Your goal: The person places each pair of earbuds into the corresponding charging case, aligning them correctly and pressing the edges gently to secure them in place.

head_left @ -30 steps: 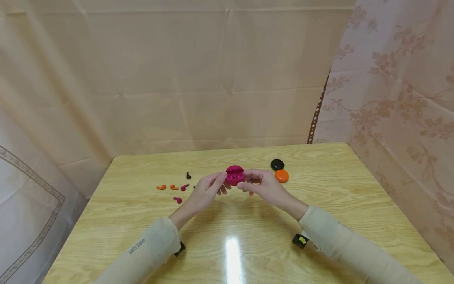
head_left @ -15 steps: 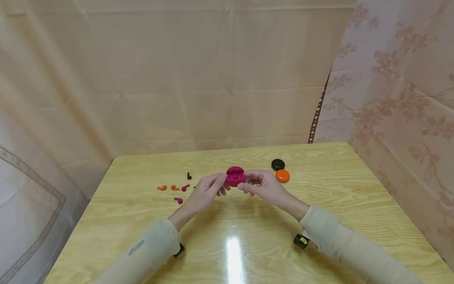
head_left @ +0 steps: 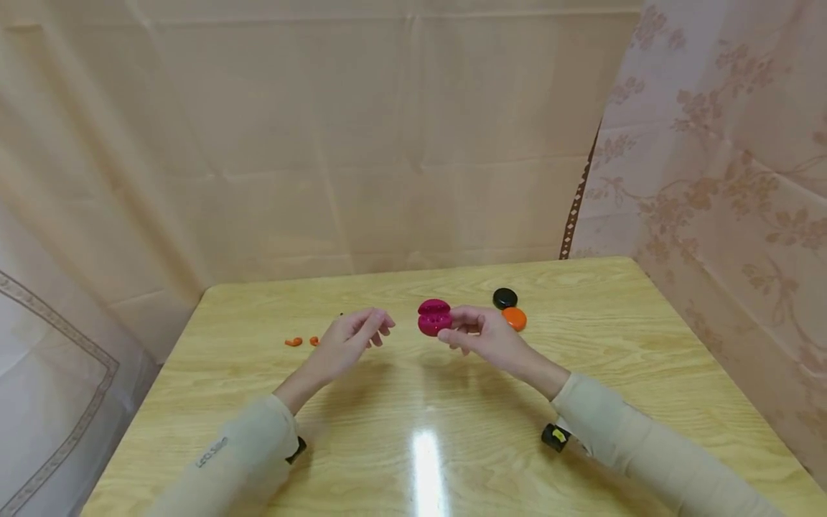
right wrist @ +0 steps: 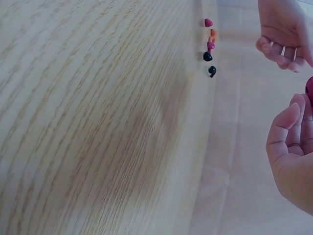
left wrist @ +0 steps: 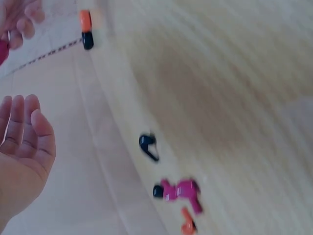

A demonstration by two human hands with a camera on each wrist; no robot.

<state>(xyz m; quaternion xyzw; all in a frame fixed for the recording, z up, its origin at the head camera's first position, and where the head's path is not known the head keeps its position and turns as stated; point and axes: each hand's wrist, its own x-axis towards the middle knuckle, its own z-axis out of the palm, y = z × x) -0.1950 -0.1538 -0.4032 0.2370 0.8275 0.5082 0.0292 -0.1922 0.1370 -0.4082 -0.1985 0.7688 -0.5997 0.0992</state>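
Note:
A magenta earbud case (head_left: 434, 324), its lid raised, is held above the table in my right hand (head_left: 489, 339), thumb and fingers at its right side. Left of the case and apart from it, my left hand (head_left: 345, 343) hovers with relaxed fingers and nothing in them. Beneath and beyond that hand lie loose earbuds: an orange earbud (head_left: 293, 342) shows in the head view. The left wrist view has a black earbud (left wrist: 148, 146) and a magenta earbud (left wrist: 187, 189). My left hand hides several earbuds from the head view.
A round black case (head_left: 505, 298) and a round orange case (head_left: 515, 318) sit together on the wooden table (head_left: 413, 402), just beyond my right hand. Beige curtain (head_left: 388, 143) hangs behind the table's far edge.
My left hand has let go of the magenta case and moved left, over the earbuds. My right hand keeps the case, which has shifted slightly right.

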